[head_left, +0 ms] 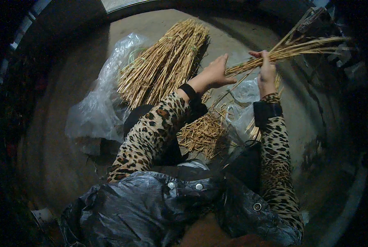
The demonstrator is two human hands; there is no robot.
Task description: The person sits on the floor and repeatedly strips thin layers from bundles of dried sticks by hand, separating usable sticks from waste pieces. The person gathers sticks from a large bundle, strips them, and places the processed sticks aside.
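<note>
My right hand (267, 72) grips a thin bunch of dry straw stalks (282, 52), whose loose ends fan out to the upper right. The bunch's other end reaches down left to my left hand (214, 72), which is spread with its fingers and thumb apart beside the stalk ends. Whether it touches them is hard to tell. A large bundle of straw stalks (168, 61), with green ties around it, lies left of my left hand. Below my hands is a heap of short cut straw pieces (204, 136).
Clear plastic sheeting (94, 108) lies left of the large bundle, near a brick-like block (94, 146). More clear plastic (241, 115) and some stalks (253, 131) lie beside my right forearm. Dark clutter stands at the upper right.
</note>
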